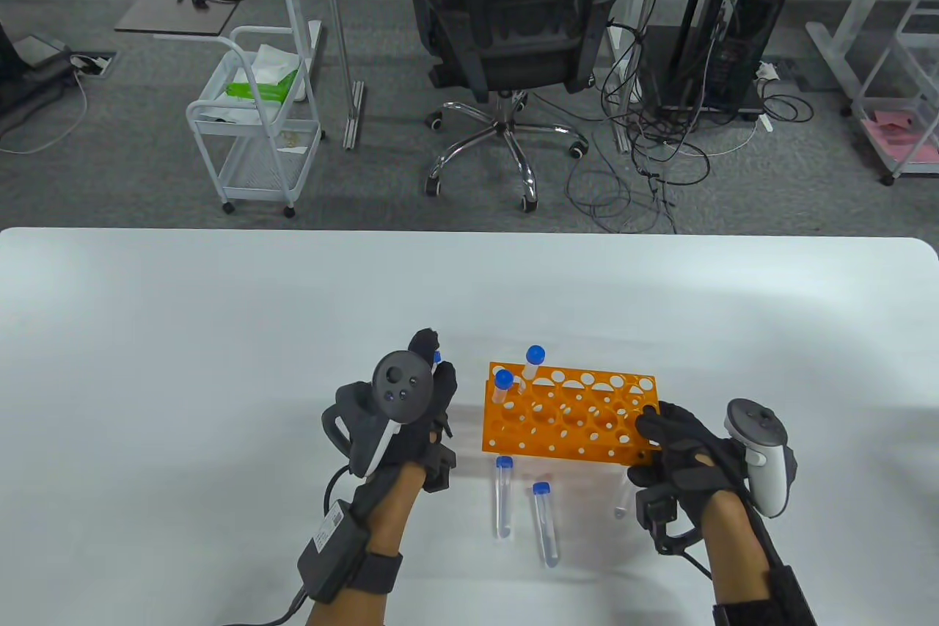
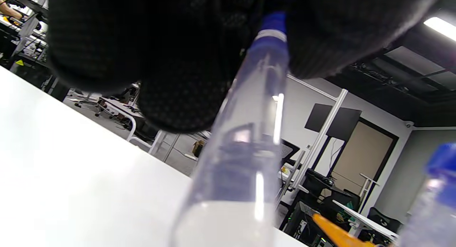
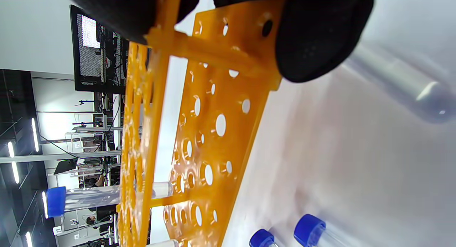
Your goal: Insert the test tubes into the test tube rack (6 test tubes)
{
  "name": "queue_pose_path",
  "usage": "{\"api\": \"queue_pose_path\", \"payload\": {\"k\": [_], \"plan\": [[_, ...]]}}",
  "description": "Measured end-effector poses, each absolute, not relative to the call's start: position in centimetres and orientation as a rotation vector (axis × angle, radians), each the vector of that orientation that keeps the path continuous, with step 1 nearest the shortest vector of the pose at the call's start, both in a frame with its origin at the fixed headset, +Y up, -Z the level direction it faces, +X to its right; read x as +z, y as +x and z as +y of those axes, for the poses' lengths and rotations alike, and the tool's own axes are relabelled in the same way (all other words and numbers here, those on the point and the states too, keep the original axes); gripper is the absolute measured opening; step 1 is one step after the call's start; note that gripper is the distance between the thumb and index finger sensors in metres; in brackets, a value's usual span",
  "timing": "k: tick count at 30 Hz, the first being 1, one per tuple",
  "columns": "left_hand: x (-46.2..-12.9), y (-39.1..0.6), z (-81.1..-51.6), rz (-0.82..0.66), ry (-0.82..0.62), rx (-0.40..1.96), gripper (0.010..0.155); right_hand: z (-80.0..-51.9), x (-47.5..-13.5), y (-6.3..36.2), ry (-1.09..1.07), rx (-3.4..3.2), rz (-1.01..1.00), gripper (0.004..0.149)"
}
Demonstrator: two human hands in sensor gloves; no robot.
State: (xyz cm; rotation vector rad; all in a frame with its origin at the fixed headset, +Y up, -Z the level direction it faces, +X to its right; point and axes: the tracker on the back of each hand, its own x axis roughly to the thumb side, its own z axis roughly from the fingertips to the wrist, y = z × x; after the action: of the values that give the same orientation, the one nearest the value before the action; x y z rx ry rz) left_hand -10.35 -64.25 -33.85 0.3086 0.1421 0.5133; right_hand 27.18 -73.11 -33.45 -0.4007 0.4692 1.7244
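Note:
An orange test tube rack stands on the white table. Two blue-capped tubes stand in its left end. My left hand grips a clear tube by its blue-capped end, just left of the rack; in the left wrist view the tube hangs from my fingers above the table. My right hand holds the rack's right end; my fingers press on its side wall. Two tubes lie in front of the rack.
A further clear tube lies by my right hand and shows blurred in the right wrist view. Beyond the table's far edge stand an office chair and a white cart.

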Motion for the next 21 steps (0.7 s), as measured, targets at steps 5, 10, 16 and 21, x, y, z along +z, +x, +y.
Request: {"api": "queue_pose_path", "payload": {"k": [5,10,16,21], "plan": [[-33.1,-9.8,-63.1,0.103,0.334,0.526,0.053,-73.1,-33.4,27.2,-0.403,1.722,0.468,0.054],[-32.5,-9.5,-62.1,0.071,0.368,0.536,0.053,-73.1,-33.4,27.3,-0.407,1.72,0.468,0.054],[-31.8,-8.5,-61.2,0.017,0.401,0.539,0.054,-73.1,-33.4,27.3,-0.41,1.717,0.469,0.054],[-31.2,-7.6,-60.6,-0.025,0.427,0.513,0.054,-73.1,-33.5,27.4,-0.411,1.721,0.469,0.054]]}}
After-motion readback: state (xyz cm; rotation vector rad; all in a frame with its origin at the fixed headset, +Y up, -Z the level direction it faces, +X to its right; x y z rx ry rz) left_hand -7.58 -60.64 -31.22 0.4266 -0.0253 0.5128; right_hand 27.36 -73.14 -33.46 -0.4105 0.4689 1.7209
